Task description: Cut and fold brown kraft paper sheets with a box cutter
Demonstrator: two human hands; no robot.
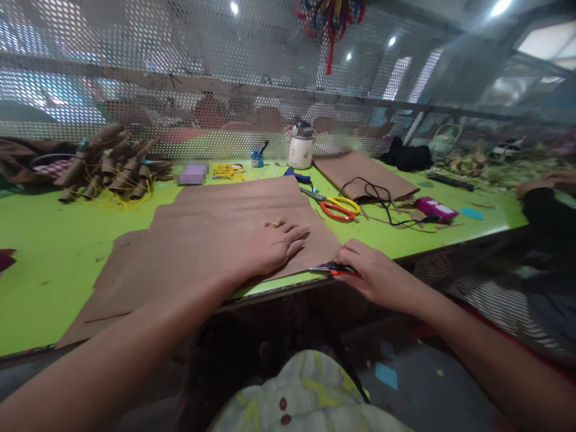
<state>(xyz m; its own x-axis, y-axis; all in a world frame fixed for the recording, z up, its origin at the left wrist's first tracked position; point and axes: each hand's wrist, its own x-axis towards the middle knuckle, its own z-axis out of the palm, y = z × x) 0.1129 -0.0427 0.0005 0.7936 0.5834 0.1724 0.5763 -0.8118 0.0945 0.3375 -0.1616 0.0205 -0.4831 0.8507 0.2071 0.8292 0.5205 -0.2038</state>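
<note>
My left hand (pixel 276 246) lies flat on a large sheet of brown paper (pixel 202 222), fingers stretched out to the right. Layers of the sheet spread over the table's front edge on the left. At the paper's near right corner, my right hand (pixel 366 270) is closed around a utility knife (pixel 335 268) with a black and red handle. Its thin metal blade points left along the paper's lower edge; whether it touches the paper I cannot tell. Scissors (pixel 337 207) with one yellow and one red handle rest beyond the sheet, beside a blue glue gun (pixel 297 176).
Tied brown rolls (pixel 114 162) are heaped at the back left. A small blue jar (pixel 257 158), a white bottle (pixel 301 147) and a folded brown stack (pixel 364 171) stand farther back. A black cord runs to a magenta box (pixel 435 210). Another person's sleeve (pixel 546 216) shows at right.
</note>
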